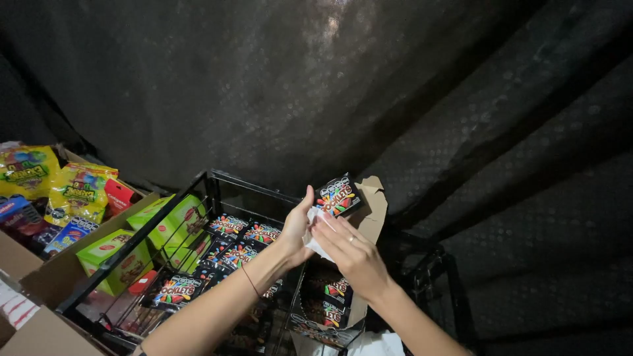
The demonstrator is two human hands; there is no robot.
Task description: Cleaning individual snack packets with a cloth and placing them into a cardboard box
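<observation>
Both forearms bare, entering from bottom edge, converging toward centre of frame. Left hand (295,232) at centre, palm turned right, thumb raised straight up, fingers curled in a pinch. Thin dark band on left wrist. Right hand (349,254) just right of and below left, back facing camera, fingers extended up-left, tips meeting left palm; ring on one finger. Hands touching at centre.

Black wire rack (198,188) at lower centre of frame, black candy packets (227,254) in rows, green boxes (175,224) at its left end
</observation>
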